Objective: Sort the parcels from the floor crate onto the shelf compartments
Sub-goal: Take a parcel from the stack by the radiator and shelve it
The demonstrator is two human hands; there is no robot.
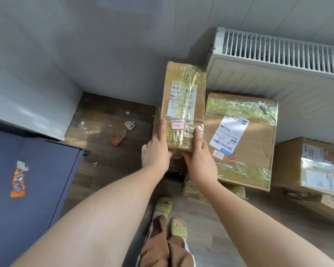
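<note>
Head view. Dark wood-plank floor (108, 116) meets pale grey panelled walls, with a white radiator (278, 47) along the wall at upper right. At centre, both hands hold a narrow parcel (183, 97), a brown carton wrapped in glossy clear tape, its long axis pointing away from the person. The left hand (158, 149) grips the near left corner, fingers laid straight along the top edge and thumb tucked under the near end. The right hand (199, 157) grips the near right corner in the same way. A printed shipping label covers the parcel's upper face; a red-bordered sticker (178, 125) sits between the two sets of fingers.

Just right of the held carton lies a larger parcel (239, 143), also taped, resting on other cartons below the radiator; it bears a white label and its own red-bordered sticker (218, 155). Farther right stand more stacked boxes (307, 166). Whether the narrow parcel touches anything beneath it cannot be told.

An orange sachet (119, 136) lies on the floor to the left. A second sachet (18, 180) rests on a dark blue-grey cabinet top (46, 199) at lower left. Two green slippers (163, 206) show at the bottom.
</note>
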